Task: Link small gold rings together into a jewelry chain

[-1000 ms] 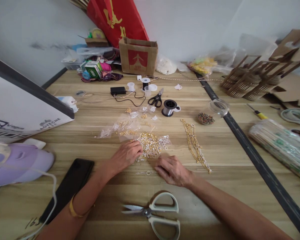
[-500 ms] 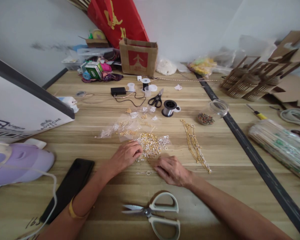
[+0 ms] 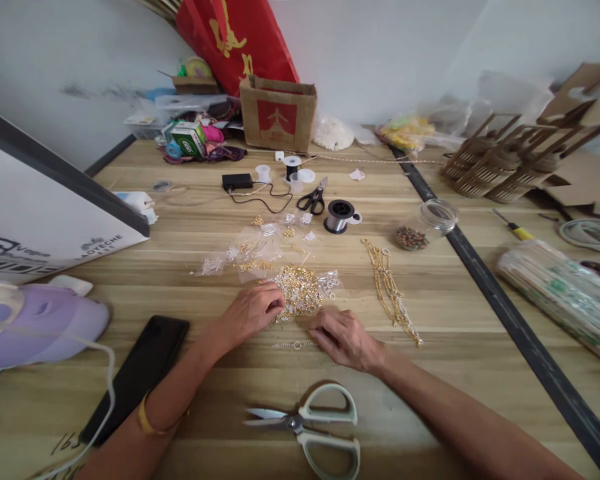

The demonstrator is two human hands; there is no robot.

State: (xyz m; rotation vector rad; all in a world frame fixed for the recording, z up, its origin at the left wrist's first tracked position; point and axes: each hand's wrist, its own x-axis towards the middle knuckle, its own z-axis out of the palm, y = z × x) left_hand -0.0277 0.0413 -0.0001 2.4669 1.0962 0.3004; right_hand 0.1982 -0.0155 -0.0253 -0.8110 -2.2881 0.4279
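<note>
1. Gold and silver findings [image 3: 300, 290] lie heaped in a loose pile near the middle of the wooden table [image 3: 220, 390], between and just beyond the two hands.
2. The left hand [image 3: 255, 308] rests at the pile's left edge, its fingers curled and their tips at the small pieces; whether it pinches one, I cannot tell.
3. The right hand [image 3: 347, 340] is at the pile's near right side, knuckles up and fingers bent inward. Its fingertips are turned away from view, so I cannot tell whether anything is gripped.
4. A thin silver chain [image 3: 283, 346] with a round ring [image 3: 297, 345] in it lies flat on the near side of the pile, its right end reaching the right hand's fingers.
5. Small clear bags of parts [image 3: 255, 248] are spread beyond the pile and to its left; a bag of silver rings [image 3: 330, 285] sits just to its right.
6. Several gold chains [image 3: 387, 287] stretch across the wood farther right, well apart from the left hand.
7. Large scissors [image 3: 294, 423] with cream handles lie closest to the viewer, blades pointing left and slightly parted.
8. A black phone [image 3: 137, 377] is beside the left forearm, which wears a gold bangle [image 3: 147, 419].
9. Beyond the bags are black-handled scissors [image 3: 314, 199] and a wire spool [image 3: 339, 217]; a clear jar of beads [image 3: 423, 227] is tipped on its side to their right.
</note>
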